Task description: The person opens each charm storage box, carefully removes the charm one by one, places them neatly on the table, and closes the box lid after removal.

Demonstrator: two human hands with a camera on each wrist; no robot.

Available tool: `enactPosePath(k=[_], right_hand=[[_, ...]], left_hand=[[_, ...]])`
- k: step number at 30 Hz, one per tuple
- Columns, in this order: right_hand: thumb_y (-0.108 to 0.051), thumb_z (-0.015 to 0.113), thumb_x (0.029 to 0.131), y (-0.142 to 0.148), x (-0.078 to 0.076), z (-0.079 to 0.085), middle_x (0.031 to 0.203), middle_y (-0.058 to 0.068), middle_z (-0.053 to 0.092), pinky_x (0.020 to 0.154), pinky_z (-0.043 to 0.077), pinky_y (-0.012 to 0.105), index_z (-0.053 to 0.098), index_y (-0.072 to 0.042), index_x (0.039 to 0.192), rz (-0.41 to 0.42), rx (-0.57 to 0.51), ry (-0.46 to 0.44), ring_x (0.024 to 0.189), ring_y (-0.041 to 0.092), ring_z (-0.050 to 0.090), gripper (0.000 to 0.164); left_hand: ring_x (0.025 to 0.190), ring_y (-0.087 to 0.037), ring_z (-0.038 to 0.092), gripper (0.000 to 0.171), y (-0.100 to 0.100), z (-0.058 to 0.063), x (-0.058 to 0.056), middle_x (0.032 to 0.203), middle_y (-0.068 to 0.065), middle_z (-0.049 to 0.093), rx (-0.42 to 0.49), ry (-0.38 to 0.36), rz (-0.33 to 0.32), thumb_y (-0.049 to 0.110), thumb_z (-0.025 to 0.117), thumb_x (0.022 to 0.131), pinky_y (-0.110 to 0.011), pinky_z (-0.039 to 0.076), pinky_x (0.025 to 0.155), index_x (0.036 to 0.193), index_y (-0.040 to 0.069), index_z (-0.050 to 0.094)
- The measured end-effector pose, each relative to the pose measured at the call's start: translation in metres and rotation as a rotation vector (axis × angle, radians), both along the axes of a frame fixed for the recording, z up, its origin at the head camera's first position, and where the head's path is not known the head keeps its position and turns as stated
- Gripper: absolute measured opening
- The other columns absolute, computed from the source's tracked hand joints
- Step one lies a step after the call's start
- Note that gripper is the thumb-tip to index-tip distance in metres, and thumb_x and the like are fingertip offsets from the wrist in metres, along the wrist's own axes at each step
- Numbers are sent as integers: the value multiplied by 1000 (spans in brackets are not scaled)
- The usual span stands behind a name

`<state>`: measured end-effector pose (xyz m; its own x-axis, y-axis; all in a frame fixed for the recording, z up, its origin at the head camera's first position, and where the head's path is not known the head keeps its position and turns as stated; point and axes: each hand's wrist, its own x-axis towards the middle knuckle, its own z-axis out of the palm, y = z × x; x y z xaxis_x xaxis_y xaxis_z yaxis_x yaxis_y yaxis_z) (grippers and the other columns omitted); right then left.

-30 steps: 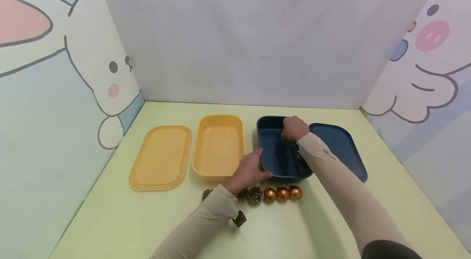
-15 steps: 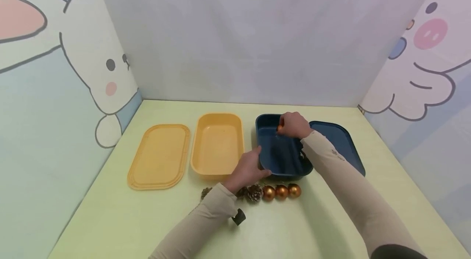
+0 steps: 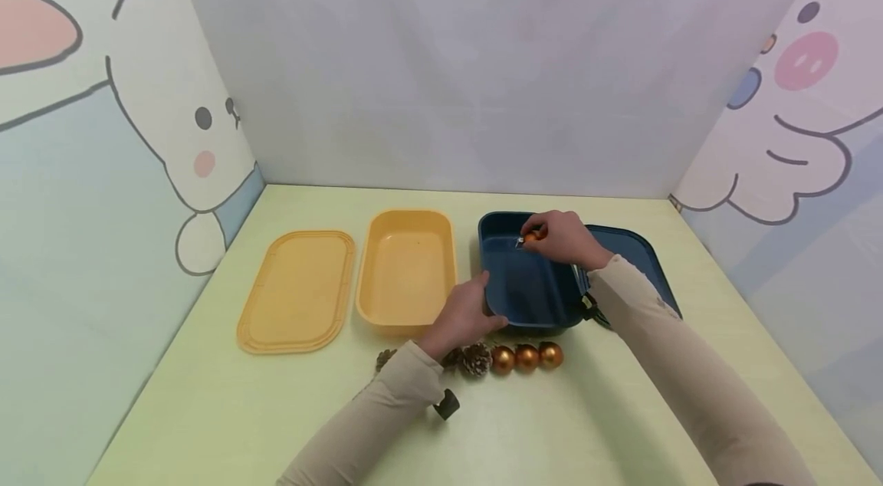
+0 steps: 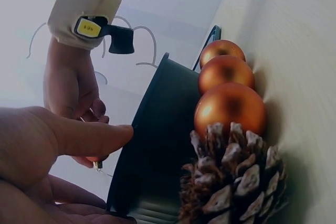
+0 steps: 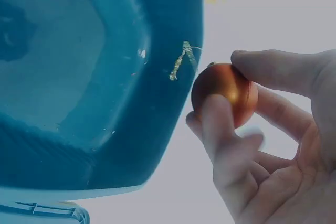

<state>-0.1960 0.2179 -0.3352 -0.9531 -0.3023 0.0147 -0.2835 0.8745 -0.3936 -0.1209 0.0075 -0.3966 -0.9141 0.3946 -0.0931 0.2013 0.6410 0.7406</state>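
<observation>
My right hand [image 3: 567, 237] pinches a copper-orange bauble [image 5: 223, 90] with a small metal cap and a loose gold loop. In the head view the bauble appears over the far right part of the dark blue box [image 3: 527, 294]. My left hand [image 3: 458, 321] holds that box by its near left corner, its thumb [image 4: 100, 136] on the near rim and the fingers along the left side. Three more copper baubles [image 3: 527, 358] stand in a row in front of the box. Beside them lies a pine cone [image 3: 476, 360]; other cones are partly hidden under my left arm.
A yellow box [image 3: 408, 271] stands left of the blue one, with a flat yellow lid [image 3: 297, 292] further left. The dark blue lid [image 3: 631, 256] lies at the right, partly behind my right arm. Walls [image 3: 441, 72] enclose the table at the back and sides.
My right hand has drawn back slightly to the right, and the bauble in its fingertips, at first mostly hidden, now shows. The left hand keeps its place on the box corner.
</observation>
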Motion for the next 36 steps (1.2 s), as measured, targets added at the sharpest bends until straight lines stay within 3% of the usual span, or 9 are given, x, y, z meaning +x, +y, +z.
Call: enactPosePath(k=[6,14,21,27,36], right_hand=[[-13,68,93,10,13,4,104,22,71,63,58,31,67,-3,122,-11,-90,-55,72,20,68,30],[-12,66,93,18,28,11,111,23,68,62,57,28,64,-5,126,-7,-126,-98,74,20,69,34],[-20,73,91,28,48,15,104,18,72,61,55,27,67,-7,121,-3,-93,-38,72,14,65,33],[-25,78,88,37,63,16,96,9,71,63,50,28,71,-11,113,-18,-47,25,76,17,61,29],[-28,81,85,48,85,10,91,4,74,59,49,24,71,-11,110,-19,-49,39,68,10,60,32]], left_hand=[[143,-30,47,87,1,-1,-1,158,-18,42,-9,9,-2,23,80,87,-42,47,114,155,-2,32],[143,-31,47,87,0,-3,-2,157,-18,42,-5,16,-2,22,80,87,-42,47,114,155,-2,32],[144,-31,46,88,0,-3,-3,158,-18,42,1,21,-9,22,80,86,-42,46,115,155,-3,32],[145,-31,45,87,0,-3,-2,158,-17,41,11,17,-10,22,80,87,-43,46,115,155,-3,32],[145,-31,45,88,-1,-3,-3,158,-18,41,10,22,-14,21,80,87,-43,45,116,155,-3,30]])
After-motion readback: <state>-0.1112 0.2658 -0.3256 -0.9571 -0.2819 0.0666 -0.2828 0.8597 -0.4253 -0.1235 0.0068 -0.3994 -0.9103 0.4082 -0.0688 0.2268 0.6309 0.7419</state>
